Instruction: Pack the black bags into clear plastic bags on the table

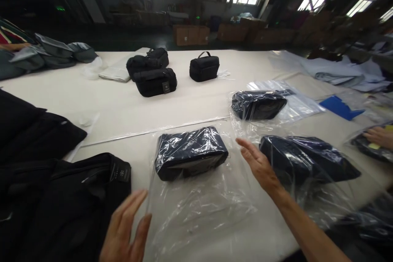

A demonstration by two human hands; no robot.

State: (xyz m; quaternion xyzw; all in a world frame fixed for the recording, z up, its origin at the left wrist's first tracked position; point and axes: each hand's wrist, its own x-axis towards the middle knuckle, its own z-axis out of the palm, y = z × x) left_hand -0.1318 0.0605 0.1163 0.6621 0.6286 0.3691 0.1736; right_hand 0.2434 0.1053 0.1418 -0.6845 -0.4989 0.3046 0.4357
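Both hands, left [124, 229] and right [260, 168], are open and apart, the bagged black pouch [190, 153] between and just beyond them, best squared by even pressure from both palms.

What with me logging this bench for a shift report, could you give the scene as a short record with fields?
left hand: open, holding nothing, beside the central wrapped case
right hand: open, holding nothing, between the central wrapped case and the right-hand wrapped bundle
left hand position: lower left
wrapping: clear plastic
left side: black bags
beyond: far wrapped case, black case with raised handle
right: blue piece, another person's hand
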